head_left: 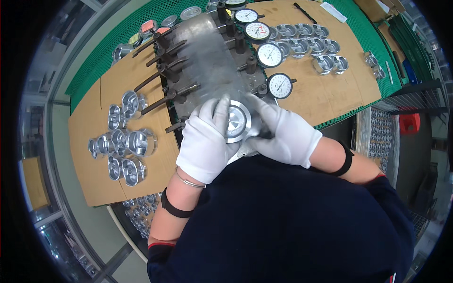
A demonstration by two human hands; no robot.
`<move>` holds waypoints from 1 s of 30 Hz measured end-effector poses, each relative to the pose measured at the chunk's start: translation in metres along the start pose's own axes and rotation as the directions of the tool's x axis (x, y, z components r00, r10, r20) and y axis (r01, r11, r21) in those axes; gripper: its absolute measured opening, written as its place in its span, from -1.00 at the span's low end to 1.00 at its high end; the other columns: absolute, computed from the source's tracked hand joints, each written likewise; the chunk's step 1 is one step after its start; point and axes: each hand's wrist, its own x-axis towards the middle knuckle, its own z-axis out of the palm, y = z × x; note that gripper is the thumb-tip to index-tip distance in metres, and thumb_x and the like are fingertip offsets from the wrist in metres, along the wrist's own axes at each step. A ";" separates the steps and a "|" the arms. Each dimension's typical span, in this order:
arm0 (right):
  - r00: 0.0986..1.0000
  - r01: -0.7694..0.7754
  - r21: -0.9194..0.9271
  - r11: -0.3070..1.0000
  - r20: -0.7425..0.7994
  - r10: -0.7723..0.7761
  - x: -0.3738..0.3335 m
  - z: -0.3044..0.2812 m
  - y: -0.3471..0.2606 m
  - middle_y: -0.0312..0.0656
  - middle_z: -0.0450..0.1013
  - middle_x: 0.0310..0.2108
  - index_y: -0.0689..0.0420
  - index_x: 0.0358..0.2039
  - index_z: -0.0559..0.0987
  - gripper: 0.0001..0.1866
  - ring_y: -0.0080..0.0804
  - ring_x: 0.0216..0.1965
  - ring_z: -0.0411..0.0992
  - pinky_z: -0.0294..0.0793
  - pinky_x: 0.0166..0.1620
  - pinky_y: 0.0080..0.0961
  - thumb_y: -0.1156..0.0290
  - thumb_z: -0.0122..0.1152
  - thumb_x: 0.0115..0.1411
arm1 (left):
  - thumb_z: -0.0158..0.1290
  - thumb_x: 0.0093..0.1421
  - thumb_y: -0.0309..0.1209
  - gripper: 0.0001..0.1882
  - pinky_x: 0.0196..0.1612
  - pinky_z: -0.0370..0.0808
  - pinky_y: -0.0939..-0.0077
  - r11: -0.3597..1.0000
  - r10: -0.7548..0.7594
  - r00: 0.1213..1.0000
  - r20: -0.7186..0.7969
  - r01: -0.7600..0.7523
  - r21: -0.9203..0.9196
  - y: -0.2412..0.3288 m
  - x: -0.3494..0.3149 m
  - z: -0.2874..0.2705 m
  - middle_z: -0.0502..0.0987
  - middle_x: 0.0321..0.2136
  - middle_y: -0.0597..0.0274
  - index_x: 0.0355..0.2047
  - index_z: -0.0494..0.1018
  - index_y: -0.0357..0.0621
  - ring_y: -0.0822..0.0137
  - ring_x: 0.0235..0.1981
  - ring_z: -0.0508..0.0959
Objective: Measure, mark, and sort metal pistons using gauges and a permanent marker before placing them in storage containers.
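Note:
A round, shiny metal piston sits in front of my body at the near end of a metal gauging fixture, its flat ringed face turned up. My left hand, in a white glove, is closed on the piston's left side, its fingers reaching over the rim. My right hand, also gloved, curls around the right side with fingertips and thumb apart on either side of the piston. The palms hide the piston's lower wall.
Dial gauges line the fixture's right side and dark clamp rods its left. Groups of pistons stand on cardboard at left, with more pistons at upper right. A black pen lies beyond. A red bin is at far right.

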 end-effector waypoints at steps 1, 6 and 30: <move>0.992 -0.112 0.045 0.993 0.063 0.109 -0.004 -0.002 0.001 -0.03 0.50 -0.18 0.19 0.32 0.10 -0.12 -0.18 -0.24 0.54 0.54 -0.17 -0.36 0.27 0.34 0.07 | 0.35 -0.13 -0.26 -0.10 -0.01 0.42 0.09 0.999 -0.003 1.000 0.011 0.004 -0.038 -0.003 0.003 0.001 0.38 -0.01 -0.15 0.20 0.21 -0.27 -0.14 -0.05 0.43; 0.918 -0.375 0.491 0.787 0.313 0.242 -0.004 0.008 0.010 -0.13 0.52 -0.19 0.17 0.37 -0.03 -0.08 -0.36 -0.28 0.53 0.52 -0.20 -0.45 0.27 0.30 0.14 | 0.31 -0.12 -0.36 -0.09 0.00 0.44 0.12 0.972 -0.035 0.999 -0.034 0.026 -0.233 -0.012 0.019 0.017 0.33 0.02 -0.18 0.25 0.14 -0.23 -0.18 -0.05 0.44; 0.966 -0.239 0.551 0.800 0.215 0.140 0.002 0.024 0.032 -0.09 0.54 -0.23 0.20 0.40 -0.22 0.03 -0.33 -0.22 0.51 0.47 -0.08 -0.52 0.20 0.25 0.14 | 0.24 -0.08 -0.44 -0.11 0.03 0.47 0.17 0.946 -0.129 0.992 0.004 0.124 -0.301 -0.017 0.026 0.022 0.24 0.14 -0.13 0.29 0.13 -0.05 -0.13 0.02 0.44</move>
